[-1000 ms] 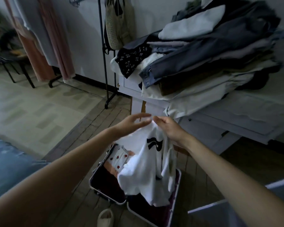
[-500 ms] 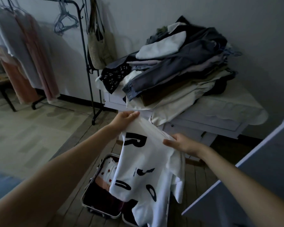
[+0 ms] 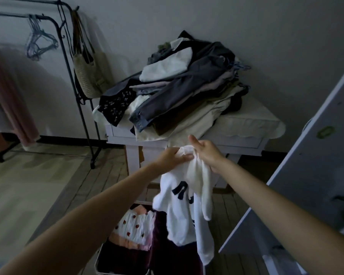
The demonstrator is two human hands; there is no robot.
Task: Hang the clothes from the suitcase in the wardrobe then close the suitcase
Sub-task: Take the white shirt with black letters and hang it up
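Landmark: the open suitcase (image 3: 127, 257) on the floor at the bottom of the view; every place below is taken from it.
Shirt: a white shirt (image 3: 187, 211) with dark lettering hangs directly above the suitcase, lifted clear of it, its long axis running top to bottom.
Left hand: the left hand (image 3: 171, 156) grips the bunched top of the shirt, fingers curled into the cloth.
Right hand: the right hand (image 3: 206, 153) is at the same bunched top, just beside the left; its thumb is raised, and whether its fingers clasp the fabric or only rest on it I cannot tell.
Left in the case: a spotted white and pink garment (image 3: 135, 225) lies folded in the suitcase.
Hangers: empty hangers (image 3: 40, 44) hang on a rail far up and left of the suitcase.
Desk: a desk (image 3: 246, 133) behind the suitcase carries a pile of clothes.
Key relation: the shirt hangs below both hands, the left holding it plainly, so the right seems freer to fetch a hanger.
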